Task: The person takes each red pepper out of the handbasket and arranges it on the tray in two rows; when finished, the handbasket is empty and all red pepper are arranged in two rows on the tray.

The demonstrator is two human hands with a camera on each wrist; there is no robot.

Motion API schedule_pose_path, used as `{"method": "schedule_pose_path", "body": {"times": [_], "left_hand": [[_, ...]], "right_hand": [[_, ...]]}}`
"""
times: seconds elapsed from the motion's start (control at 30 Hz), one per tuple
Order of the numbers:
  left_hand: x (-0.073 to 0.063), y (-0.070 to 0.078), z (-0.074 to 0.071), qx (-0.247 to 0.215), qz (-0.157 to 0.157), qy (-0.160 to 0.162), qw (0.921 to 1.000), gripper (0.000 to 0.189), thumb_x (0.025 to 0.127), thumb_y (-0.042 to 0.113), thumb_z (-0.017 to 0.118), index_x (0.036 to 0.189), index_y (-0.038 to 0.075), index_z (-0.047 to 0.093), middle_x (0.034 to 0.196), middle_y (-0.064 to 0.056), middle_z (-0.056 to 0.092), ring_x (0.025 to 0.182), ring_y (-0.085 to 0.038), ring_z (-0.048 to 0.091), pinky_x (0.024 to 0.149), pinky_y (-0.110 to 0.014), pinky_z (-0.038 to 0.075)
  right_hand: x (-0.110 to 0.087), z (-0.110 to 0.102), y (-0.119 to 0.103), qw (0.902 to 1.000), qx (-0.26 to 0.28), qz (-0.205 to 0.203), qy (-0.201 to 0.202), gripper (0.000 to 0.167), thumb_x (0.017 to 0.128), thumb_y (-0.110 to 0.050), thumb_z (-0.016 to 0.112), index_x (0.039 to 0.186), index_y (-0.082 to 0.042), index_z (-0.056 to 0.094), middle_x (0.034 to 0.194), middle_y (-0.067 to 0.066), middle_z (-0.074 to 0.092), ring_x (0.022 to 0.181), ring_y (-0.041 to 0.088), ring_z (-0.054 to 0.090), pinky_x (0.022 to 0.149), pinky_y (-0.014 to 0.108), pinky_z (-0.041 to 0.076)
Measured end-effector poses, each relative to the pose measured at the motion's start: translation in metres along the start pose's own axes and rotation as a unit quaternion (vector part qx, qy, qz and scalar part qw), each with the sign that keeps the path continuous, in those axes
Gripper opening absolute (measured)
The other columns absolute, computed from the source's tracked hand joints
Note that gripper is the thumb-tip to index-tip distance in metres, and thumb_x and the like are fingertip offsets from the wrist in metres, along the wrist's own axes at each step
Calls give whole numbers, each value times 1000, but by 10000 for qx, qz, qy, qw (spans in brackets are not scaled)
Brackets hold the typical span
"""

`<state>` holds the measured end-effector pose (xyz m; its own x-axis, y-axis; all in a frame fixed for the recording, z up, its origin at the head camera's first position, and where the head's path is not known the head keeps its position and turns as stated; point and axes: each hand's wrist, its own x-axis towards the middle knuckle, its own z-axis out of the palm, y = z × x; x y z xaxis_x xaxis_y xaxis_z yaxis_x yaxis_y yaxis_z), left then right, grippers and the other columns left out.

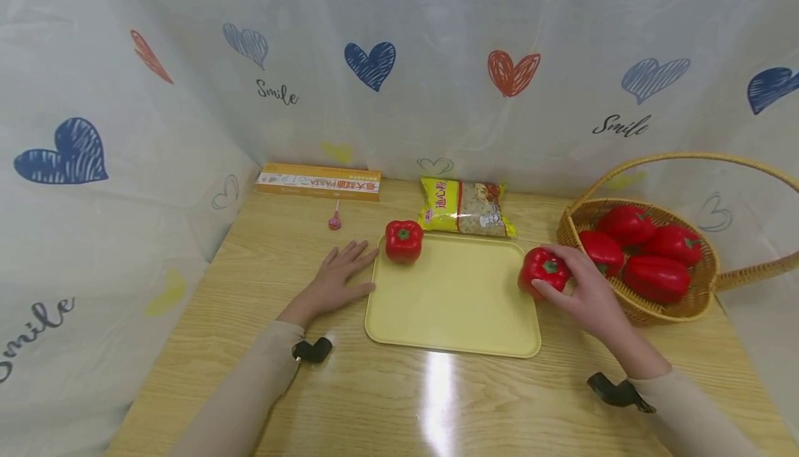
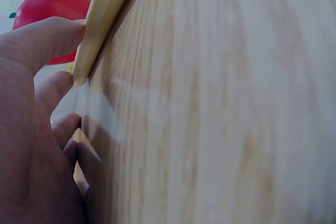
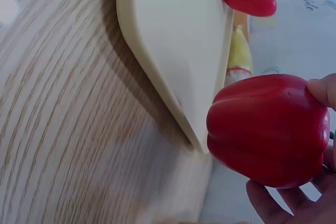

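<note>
My right hand [image 1: 587,295] grips a red bell pepper [image 1: 540,271] by its upper part, thumb on one side and fingers on the other. In the head view this pepper overlaps the right edge of a pale yellow tray [image 1: 456,297]; the right wrist view shows it upright beside the tray's corner. Another red bell pepper [image 1: 403,243] stands in the tray's far left corner. My left hand [image 1: 337,280] lies with fingers spread on the table at the tray's left side, thumb and index fingertips right at the rim [image 2: 94,30].
On the right stands a wicker basket [image 1: 708,290] with a tall handle, holding several red bell peppers [image 1: 657,278]. Behind the tray lies a yellow pasta bag [image 1: 465,207]. A long pasta box [image 1: 318,181] and a pink lollipop [image 1: 335,221] lie at the back left, near the curtain [image 1: 437,117].
</note>
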<state>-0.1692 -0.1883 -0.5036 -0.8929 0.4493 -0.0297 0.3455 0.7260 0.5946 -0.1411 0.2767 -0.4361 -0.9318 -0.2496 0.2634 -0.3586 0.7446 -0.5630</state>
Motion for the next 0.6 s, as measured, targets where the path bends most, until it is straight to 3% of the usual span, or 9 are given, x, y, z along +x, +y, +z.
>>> {"method": "schedule_pose_path", "body": {"times": [0.33, 0.6], "left_hand": [[-1, 1, -1, 50, 81, 63, 9999, 71, 98, 44, 64, 159, 19, 38, 167, -12, 24, 156, -34, 11, 124, -55, -4], [0, -1, 1, 36, 102, 78, 9999, 71, 98, 44, 63, 159, 19, 38, 167, -12, 24, 156, -34, 11, 124, -54, -4]], "right_hand": [[11, 22, -7, 9996, 228, -186, -52, 60, 85, -17, 84, 137, -4, 58, 132, 18, 60, 120, 35, 53, 92, 60, 50], [25, 38, -17, 9988, 301, -202, -325, 61, 87, -24, 82, 140, -8, 57, 137, 20, 58, 126, 40, 50, 95, 65, 48]]}}
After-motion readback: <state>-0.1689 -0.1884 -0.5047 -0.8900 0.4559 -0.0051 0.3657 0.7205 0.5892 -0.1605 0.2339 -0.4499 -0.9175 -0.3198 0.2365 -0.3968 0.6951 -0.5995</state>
